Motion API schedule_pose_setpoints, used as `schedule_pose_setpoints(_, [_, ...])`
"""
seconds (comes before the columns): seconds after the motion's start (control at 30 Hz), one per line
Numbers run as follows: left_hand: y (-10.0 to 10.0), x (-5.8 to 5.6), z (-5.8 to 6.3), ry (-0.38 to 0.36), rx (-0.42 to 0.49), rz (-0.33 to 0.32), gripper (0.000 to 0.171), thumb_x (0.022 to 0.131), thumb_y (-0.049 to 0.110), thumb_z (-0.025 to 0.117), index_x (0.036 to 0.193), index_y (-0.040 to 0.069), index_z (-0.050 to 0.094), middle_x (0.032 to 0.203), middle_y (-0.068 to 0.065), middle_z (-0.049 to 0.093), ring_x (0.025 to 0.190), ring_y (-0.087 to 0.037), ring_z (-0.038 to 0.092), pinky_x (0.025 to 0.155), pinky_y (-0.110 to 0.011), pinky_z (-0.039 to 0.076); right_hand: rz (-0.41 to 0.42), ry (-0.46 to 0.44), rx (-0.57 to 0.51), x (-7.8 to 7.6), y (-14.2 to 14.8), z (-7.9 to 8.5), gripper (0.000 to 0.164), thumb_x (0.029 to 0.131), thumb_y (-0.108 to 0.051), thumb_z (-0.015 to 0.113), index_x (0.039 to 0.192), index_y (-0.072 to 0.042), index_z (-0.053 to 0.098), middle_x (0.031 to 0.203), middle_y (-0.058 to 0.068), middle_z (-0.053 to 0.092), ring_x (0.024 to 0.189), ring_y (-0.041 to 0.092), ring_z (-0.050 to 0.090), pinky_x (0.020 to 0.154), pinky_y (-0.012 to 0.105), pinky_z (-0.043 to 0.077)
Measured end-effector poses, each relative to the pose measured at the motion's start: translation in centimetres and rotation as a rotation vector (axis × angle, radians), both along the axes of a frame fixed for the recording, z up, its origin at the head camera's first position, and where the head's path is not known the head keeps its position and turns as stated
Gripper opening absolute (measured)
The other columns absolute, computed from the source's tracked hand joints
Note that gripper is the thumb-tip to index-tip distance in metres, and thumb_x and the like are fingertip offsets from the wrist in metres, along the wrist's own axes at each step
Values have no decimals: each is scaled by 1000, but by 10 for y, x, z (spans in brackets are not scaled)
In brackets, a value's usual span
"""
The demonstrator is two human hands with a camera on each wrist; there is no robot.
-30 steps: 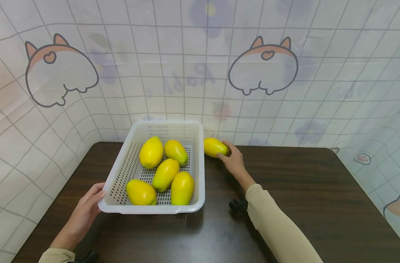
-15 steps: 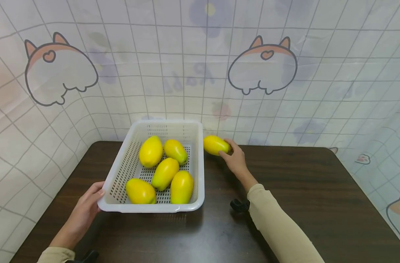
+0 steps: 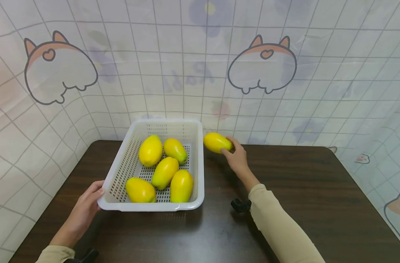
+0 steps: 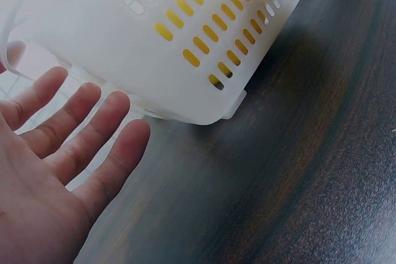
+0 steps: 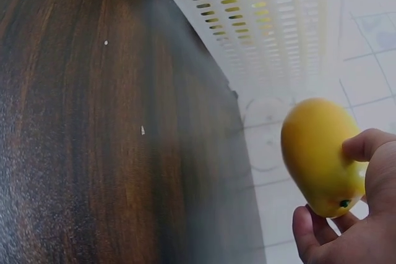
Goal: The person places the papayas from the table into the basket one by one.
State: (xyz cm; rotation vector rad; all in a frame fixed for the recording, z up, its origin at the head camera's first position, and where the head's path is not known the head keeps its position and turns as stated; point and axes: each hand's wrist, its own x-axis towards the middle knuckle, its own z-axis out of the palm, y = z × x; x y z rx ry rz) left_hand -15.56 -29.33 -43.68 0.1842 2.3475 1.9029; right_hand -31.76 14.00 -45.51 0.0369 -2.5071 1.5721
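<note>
A white plastic basket with slotted walls stands on the dark table and holds several yellow mangoes. At its near left corner my left hand grips the rim, thumb over the top and fingers along the outside. In the left wrist view the fingers reach toward the basket's outer wall. My right hand holds another yellow mango by its right end, just right of the basket. The right wrist view shows this mango pinched between thumb and fingers, its stem end toward the palm.
A dark wood-grain table stretches to the right of the basket. Behind it hangs a white grid-patterned cloth with cartoon animals. A black wrist strap shows at the right sleeve. Small white specks lie on the table.
My right hand has lifted the mango slightly upward and shifted it a little to the right, beside the basket's rim. The left hand and basket stay in place.
</note>
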Motion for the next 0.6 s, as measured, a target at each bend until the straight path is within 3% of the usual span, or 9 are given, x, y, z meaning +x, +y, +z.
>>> schedule_pose_setpoints(0.6, [-1, 0, -1, -5, -9, -7, 37, 100, 30, 25, 130, 9, 34, 116, 9, 47, 100, 0, 53, 79, -22, 40, -16, 28, -59, 6, -3, 18, 49, 85, -26, 59, 132, -19, 44, 130, 5, 48, 114, 23, 44, 92, 42, 42])
